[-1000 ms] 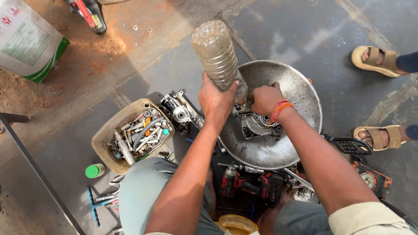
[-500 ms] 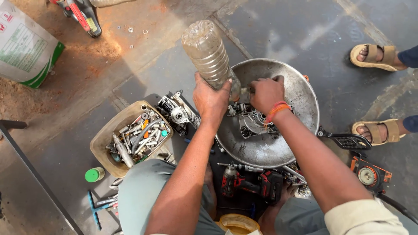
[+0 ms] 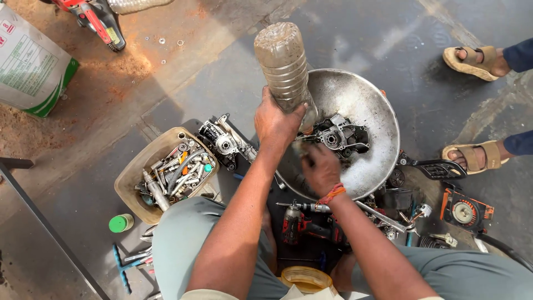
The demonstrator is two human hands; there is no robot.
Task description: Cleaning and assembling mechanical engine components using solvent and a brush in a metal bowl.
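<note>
My left hand [image 3: 276, 123] grips a dirty plastic bottle [image 3: 283, 61] turned upside down, its neck pointing into a round metal bowl [image 3: 377, 111]. A grey metal engine part [image 3: 337, 135] lies in the bowl. Just below the bottle's neck, at the bowl's near rim, my right hand [image 3: 320, 169] is closed and blurred; whether it holds anything is hidden. An orange thread band circles the right wrist.
A tan tray [image 3: 132, 178] of wrenches and sockets sits at the left beside another engine part [image 3: 222, 141]. Tools and a red-black power tool [image 3: 291, 222] lie between my knees. A second person's sandalled feet [image 3: 474, 61] stand at the right. A sack [image 3: 30, 61] lies top left.
My right hand has come back from the engine part in the bowl to the near rim under the bottle's neck. The bottle stays upended in my left hand.
</note>
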